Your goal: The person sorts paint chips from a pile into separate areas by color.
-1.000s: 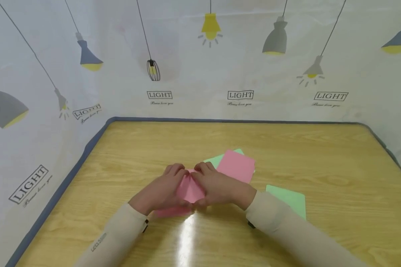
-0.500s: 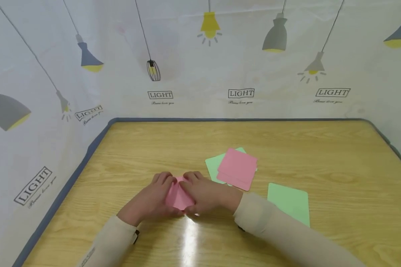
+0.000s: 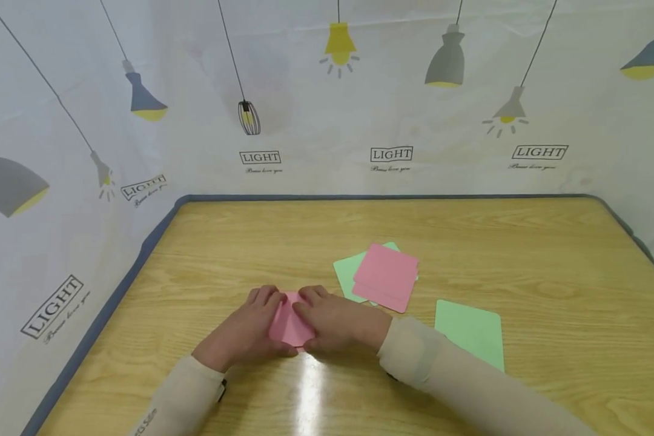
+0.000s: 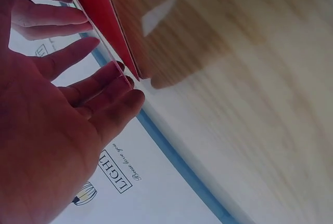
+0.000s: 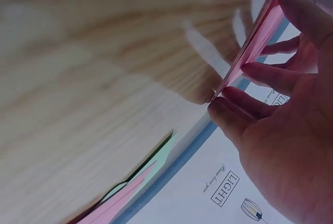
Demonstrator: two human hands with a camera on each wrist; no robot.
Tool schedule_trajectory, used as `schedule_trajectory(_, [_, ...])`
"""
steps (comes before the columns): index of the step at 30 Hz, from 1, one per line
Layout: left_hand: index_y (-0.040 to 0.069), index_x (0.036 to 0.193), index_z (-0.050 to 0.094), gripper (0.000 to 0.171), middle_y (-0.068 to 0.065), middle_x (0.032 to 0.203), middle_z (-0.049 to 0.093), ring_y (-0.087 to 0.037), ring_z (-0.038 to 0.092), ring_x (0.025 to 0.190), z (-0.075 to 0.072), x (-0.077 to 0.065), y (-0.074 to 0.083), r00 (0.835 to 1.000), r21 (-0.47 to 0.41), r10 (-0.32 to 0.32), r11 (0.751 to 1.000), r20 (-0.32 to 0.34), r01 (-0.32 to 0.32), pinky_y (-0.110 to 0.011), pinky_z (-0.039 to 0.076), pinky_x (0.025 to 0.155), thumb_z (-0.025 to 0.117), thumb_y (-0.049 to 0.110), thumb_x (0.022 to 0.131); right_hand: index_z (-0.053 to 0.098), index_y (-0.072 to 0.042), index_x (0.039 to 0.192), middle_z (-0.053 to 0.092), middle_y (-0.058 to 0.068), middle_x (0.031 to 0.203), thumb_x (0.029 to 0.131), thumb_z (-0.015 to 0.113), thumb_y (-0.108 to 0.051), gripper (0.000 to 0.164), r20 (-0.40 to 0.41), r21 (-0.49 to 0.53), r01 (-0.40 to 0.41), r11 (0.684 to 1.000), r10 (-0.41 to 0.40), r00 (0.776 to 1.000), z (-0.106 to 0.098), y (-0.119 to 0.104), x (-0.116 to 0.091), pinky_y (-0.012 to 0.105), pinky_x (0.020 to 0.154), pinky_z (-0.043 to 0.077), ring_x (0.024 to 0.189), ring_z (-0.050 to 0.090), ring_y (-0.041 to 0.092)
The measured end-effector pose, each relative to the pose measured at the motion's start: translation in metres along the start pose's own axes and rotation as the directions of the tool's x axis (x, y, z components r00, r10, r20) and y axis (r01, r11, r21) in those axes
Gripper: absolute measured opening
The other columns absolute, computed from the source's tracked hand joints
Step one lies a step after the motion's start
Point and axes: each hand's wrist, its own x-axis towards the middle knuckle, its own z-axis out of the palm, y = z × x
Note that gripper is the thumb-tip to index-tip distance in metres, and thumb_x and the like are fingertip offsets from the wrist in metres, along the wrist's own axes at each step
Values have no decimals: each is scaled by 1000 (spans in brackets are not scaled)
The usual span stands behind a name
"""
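Note:
Low over the table in front of me is a pink square card, slightly bowed, with another pink edge showing beneath its near side. My left hand holds it along the left edge, fingers at the far corner and thumb at the near one. On the opposite edge my right hand grips in the same way. Seen from the left wrist, the red underside of a card slants close to the shiny tabletop beside my fingertips. From the right wrist, the pink edge runs between thumb and fingers.
Right of my hands lies a loose pile of pink cards over green ones. A separate green card rests near my right forearm. The wooden table ends at a printed white backdrop.
Both hands have moved a little left and nearer to me with the pink card. Its sharp crease has flattened, and the lower pink card, seen sticking out earlier, is now mostly covered.

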Motion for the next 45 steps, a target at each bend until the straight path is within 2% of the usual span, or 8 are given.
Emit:
schedule_trajectory(10, [1, 130, 50, 80, -11, 133, 42, -29, 42, 120, 0, 0, -1, 1000, 8, 18, 1000, 13, -18, -42, 45, 94, 82, 49, 75, 47, -7, 140, 38, 14, 144, 89, 69, -42, 66, 1, -41, -9, 999, 9, 1000, 0, -2, 1, 35, 104, 38, 132, 36, 26])
schedule_trajectory(18, [2, 130, 50, 79, -10, 132, 43, -28, 42, 121, -2, 1, 1, 1000, 27, 6, 1000, 18, -6, -42, 45, 95, 83, 48, 75, 50, -7, 138, 39, 13, 141, 89, 68, -44, 65, -22, -86, -9, 996, 7, 1000, 1, 0, 0, 38, 105, 37, 131, 36, 26])
schedule_trajectory(23, [1, 133, 50, 81, -12, 136, 42, -28, 42, 122, -4, 5, 4, 999, 46, 1, 999, 42, -3, -42, 44, 96, 80, 51, 76, 48, -7, 140, 35, 13, 146, 88, 67, -50, 70, -28, -70, -62, 996, 60, 998, -3, 9, -7, 41, 109, 32, 136, 31, 28])
schedule_trajectory(26, [1, 134, 50, 80, -14, 138, 42, -31, 41, 126, -7, 10, 5, 1000, 59, 17, 998, 26, -18, -45, 42, 99, 78, 51, 79, 44, -8, 145, 31, 14, 151, 89, 64, -53, 74, -22, -34, -113, 993, 112, 993, -11, 19, -17, 43, 110, 30, 139, 27, 29])
schedule_trajectory(30, [-1, 134, 49, 77, -15, 140, 42, -33, 40, 129, -11, 29, 12, 995, 45, 97, 994, -8, -96, -45, 42, 101, 77, 48, 82, 42, -6, 146, 30, 18, 150, 91, 64, -51, 75, -60, 10, -199, 980, 199, 978, -24, 40, -32, 45, 110, 29, 139, 26, 32])
schedule_trajectory(36, [-2, 134, 47, 72, -14, 139, 40, -31, 39, 128, -13, 75, 36, 972, 36, 234, 971, 18, -235, -39, 41, 101, 76, 42, 84, 43, 2, 144, 32, 26, 147, 91, 66, -45, 74, -124, 55, -334, 941, 339, 933, -38, 75, -61, 53, 108, 31, 137, 28, 40])
schedule_trajectory(41, [0, 135, 48, 68, -11, 139, 41, -29, 38, 129, -11, 109, 54, 957, 50, 283, 957, 60, -286, -35, 40, 102, 75, 40, 87, 45, 4, 141, 35, 27, 144, 91, 67, -42, 71, -174, 83, -398, 914, 407, 897, -43, 93, -78, 57, 106, 31, 134, 30, 43])
schedule_trajectory(45, [3, 137, 46, 68, -9, 140, 39, -26, 36, 130, -9, 131, 68, 953, 30, 285, 957, 102, -289, -33, 39, 102, 74, 41, 87, 46, 5, 140, 37, 27, 141, 91, 68, -41, 71, -196, 88, -421, 903, 430, 881, -45, 103, -89, 57, 103, 34, 130, 33, 44])
